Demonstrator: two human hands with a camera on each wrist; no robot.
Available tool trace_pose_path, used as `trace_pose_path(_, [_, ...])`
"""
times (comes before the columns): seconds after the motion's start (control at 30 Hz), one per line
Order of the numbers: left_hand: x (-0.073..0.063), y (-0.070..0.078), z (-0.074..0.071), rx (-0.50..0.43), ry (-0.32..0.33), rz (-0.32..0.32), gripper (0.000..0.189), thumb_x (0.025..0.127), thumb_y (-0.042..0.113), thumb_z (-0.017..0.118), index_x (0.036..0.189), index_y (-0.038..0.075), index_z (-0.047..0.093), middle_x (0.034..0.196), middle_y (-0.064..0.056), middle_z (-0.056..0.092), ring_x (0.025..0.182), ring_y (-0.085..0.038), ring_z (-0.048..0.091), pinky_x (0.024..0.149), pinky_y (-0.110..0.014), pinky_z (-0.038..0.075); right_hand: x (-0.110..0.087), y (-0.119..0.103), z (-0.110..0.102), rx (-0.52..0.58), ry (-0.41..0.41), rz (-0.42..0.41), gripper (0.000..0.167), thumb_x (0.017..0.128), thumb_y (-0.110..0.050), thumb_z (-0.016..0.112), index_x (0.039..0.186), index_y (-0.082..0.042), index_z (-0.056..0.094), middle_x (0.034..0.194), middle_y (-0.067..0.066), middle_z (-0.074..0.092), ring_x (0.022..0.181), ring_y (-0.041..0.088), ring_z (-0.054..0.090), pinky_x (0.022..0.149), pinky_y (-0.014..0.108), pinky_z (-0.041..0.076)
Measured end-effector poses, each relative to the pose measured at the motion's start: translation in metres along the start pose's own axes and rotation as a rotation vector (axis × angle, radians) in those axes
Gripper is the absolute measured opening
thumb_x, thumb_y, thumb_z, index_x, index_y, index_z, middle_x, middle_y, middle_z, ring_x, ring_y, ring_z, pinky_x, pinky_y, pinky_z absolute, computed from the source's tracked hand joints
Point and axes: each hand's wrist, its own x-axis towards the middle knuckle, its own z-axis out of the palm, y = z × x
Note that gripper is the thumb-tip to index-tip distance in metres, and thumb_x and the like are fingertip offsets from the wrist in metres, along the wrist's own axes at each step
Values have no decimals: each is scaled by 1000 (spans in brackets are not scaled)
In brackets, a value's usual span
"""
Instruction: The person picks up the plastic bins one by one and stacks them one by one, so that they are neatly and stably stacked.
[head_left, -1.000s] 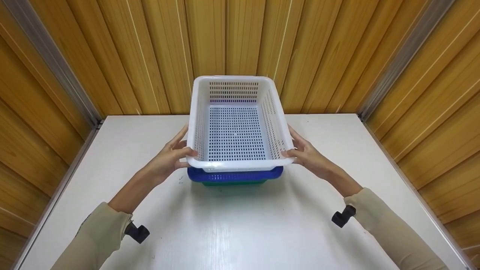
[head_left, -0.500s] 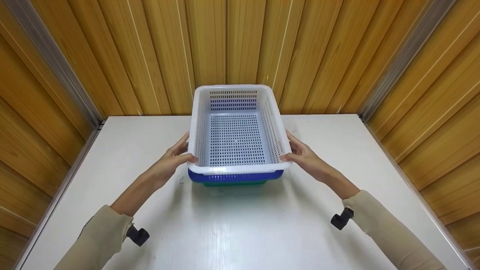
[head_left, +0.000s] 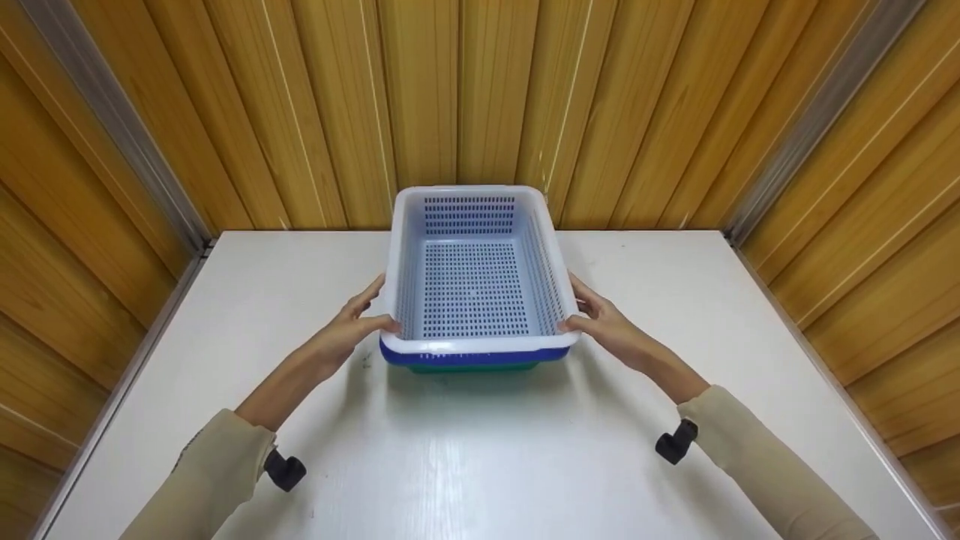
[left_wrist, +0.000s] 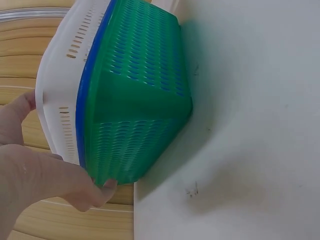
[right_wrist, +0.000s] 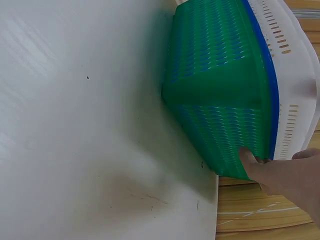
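Note:
A white slotted plastic basket (head_left: pixel 474 289) sits partly nested in a blue basket (head_left: pixel 480 355), which is nested in a green one (left_wrist: pixel 135 100). The green basket stands on the white table. My left hand (head_left: pixel 349 330) grips the white basket's left rim near its front corner, thumb over the edge and fingers beneath along the side. Likewise my right hand (head_left: pixel 606 324) holds the right rim, its thumb on top. Both wrist views show the blue rim (right_wrist: pixel 272 95) between white and green, with fingertips beside the green wall.
The white table (head_left: pixel 450 457) extends in front and to both sides. Yellow wood-patterned panels (head_left: pixel 487 97) rise behind and along both sides. A small black camera (head_left: pixel 285 470) is strapped to the left sleeve and another black camera (head_left: pixel 676 441) to the right.
Both hands have lowered the white basket further into the blue one; the gap between their rims has shrunk. The blue and green baskets stay in place.

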Motion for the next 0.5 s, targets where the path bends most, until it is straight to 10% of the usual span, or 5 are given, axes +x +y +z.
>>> trace_pose_path(0.2, [6, -15, -3, 42, 12, -14, 100, 85, 27, 74, 163, 44, 13, 172, -5, -6, 158, -38, -16, 121, -74, -5, 4, 10, 4, 33, -53, -24, 96, 92, -13, 66, 165, -34, 8, 167, 15, 27, 149, 40, 33, 114, 39, 41])
trace_pose_path(0.5, [10, -28, 0, 95, -6, -25, 100, 87, 31, 73, 163, 44, 9, 173, -7, -4, 158, -40, -18, 119, -75, -7, -2, 27, 6, 74, -80, 44, 102, 94, -15, 66, 164, -36, -4, 170, 15, 19, 152, 38, 31, 120, 49, 35])
